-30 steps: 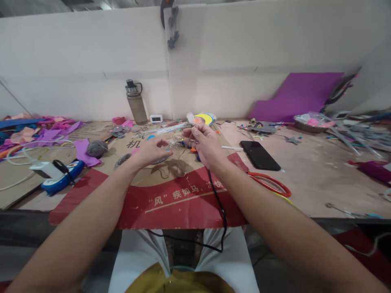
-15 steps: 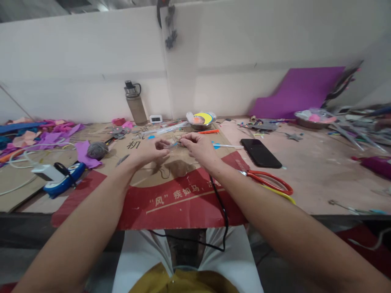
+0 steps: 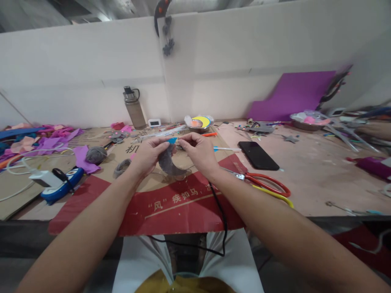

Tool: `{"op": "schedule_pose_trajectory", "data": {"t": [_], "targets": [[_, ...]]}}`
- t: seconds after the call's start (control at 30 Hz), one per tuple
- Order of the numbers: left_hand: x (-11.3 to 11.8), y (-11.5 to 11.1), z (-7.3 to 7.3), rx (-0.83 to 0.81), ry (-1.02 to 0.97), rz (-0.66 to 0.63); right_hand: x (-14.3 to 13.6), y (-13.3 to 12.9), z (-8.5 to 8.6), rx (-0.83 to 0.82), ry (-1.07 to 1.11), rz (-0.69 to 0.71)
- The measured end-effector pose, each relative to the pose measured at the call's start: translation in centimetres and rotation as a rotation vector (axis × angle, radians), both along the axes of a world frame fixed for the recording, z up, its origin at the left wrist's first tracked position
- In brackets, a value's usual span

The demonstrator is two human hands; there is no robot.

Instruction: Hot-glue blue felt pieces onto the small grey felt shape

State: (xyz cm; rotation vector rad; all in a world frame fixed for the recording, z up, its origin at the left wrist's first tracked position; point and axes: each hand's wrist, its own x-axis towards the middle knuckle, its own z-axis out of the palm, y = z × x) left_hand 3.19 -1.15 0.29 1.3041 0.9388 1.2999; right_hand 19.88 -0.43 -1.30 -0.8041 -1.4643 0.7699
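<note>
My left hand (image 3: 149,154) is closed on a dark grey crescent-shaped piece (image 3: 169,163), which hangs below the fingers over the cardboard. At the crescent's upper tip, by my left fingertips, sits a small blue piece (image 3: 172,140). My right hand (image 3: 197,150) pinches right beside that blue piece, thumb and forefinger together; what lies between them is too small to make out. Beneath both hands lies a red and brown printed cardboard sheet (image 3: 183,209). A loose coil of grey yarn (image 3: 122,167) rests beside my left wrist.
Red-handled scissors (image 3: 269,181) and a black phone (image 3: 258,155) lie to the right. Behind stand a bottle (image 3: 134,110) and a bowl (image 3: 198,124) with a yellow crescent. Left are a grey yarn ball (image 3: 96,154), felt scraps (image 3: 51,142) and a blue power strip (image 3: 62,191). A black cord (image 3: 221,211) crosses the front edge.
The grey crescent now shows plainly, hanging from my left hand. Both hands stay close together, and the blue piece is clearer at their fingertips. The view has tilted up slightly.
</note>
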Motion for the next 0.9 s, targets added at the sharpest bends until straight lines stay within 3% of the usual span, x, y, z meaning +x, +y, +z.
{"op": "schedule_pose_trajectory", "data": {"t": [0.3, 0.63, 0.77, 0.9], "targets": [[0.0, 0.2, -0.5, 0.04, -0.006, 0.132, -0.2, -0.6, 0.0, 0.155, -0.143, -0.095], [0.8, -0.6, -0.3, -0.02, -0.008, 0.095, -0.3, -0.6, 0.0, 0.201, -0.232, -0.117], [0.4, -0.3, 0.1, 0.0, 0.036, 0.189, -0.2, -0.2, -0.1, 0.147, -0.252, -0.03], [-1.5, 0.9, 0.4, 0.077, 0.067, 0.378, -0.5, 0.0, -1.1, 0.144, -0.569, 0.144]]}}
